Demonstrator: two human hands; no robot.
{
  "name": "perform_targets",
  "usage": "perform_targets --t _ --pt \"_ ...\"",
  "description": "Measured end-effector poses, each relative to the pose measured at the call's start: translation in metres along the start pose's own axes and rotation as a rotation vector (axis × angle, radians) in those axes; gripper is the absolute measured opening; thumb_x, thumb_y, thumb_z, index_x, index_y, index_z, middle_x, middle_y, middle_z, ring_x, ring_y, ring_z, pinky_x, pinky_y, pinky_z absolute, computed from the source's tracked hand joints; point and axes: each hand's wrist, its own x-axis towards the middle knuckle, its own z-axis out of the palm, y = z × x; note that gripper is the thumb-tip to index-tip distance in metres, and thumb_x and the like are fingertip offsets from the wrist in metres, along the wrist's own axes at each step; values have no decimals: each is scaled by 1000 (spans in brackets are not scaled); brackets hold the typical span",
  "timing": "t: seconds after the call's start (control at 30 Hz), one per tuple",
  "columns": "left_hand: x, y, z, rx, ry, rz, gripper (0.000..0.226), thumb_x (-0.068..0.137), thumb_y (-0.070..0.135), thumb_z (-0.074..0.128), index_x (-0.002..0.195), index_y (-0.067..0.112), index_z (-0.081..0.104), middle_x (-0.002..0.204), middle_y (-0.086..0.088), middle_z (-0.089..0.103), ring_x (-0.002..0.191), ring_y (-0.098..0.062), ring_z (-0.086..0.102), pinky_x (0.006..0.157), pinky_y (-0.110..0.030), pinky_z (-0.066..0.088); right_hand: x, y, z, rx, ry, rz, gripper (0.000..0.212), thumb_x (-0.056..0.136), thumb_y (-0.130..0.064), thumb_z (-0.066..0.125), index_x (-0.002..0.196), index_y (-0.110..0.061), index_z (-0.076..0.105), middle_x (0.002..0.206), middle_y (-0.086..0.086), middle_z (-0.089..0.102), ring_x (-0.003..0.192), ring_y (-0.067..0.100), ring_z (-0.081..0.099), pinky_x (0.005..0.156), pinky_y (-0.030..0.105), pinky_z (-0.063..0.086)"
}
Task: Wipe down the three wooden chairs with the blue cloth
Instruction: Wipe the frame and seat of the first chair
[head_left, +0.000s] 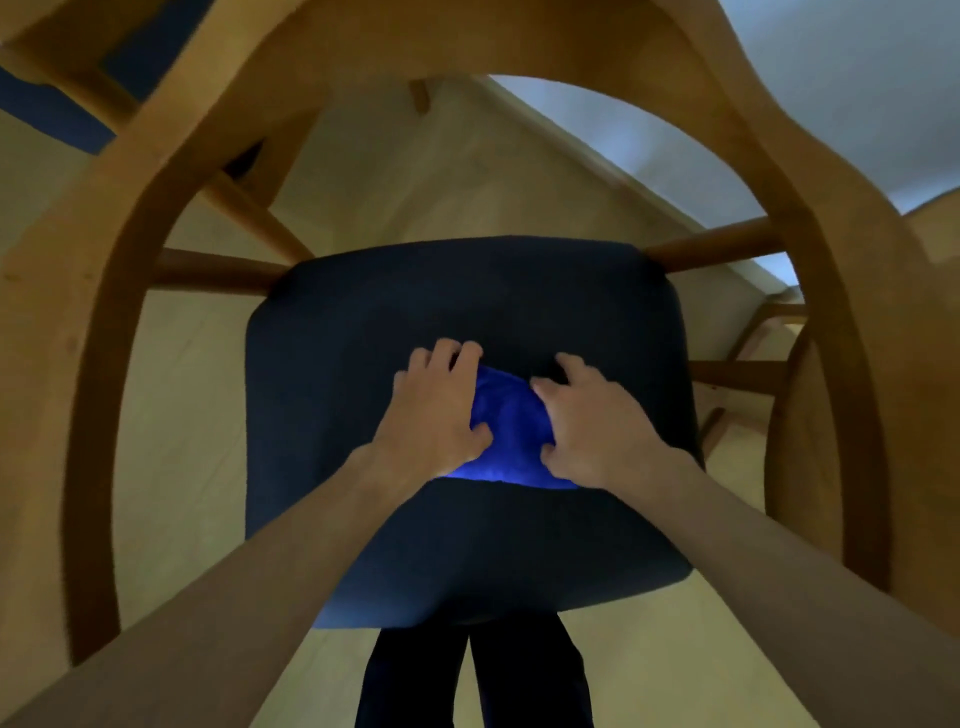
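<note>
A bright blue cloth (506, 415) lies bunched on the dark navy seat cushion (395, 291) of a wooden chair (104, 249) seen from above. My left hand (439, 408) rests on the cloth's left side, its fingers curled over the edge and the thumb pressing into the fabric. On the cloth's right side, my right hand (589, 426) grips it with curled fingers. Both hands cover part of the cloth.
The chair's curved wooden armrests (831, 291) arch around the seat on both sides. A second wooden chair (67, 78) with a blue seat stands at the upper left, another chair's frame (779, 364) at the right. Light wood floor (197, 426) surrounds them. My dark trouser legs (519, 675) are below the seat.
</note>
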Motion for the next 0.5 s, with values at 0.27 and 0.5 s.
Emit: perform_targets --t 0.27,0.5 --pt "-3 2 -1 343 -174 68 55 68 59 66 111 26 53 109 4 42 103 -19 36 92 -35 32 -12 -3 20 -17 -17 -56 90 80 -40 74 145 -19 16 131 4 49 119 23 53 103 49 41" --pt "47 13 -72 19 -232 106 24 76 29 71 88 26 50 82 6 58 75 -17 60 73 -40 53 26 33 -52 -10 126 -194 60 72 -41 75 121 -17 49 125 5 41 113 24 43 92 37 40"
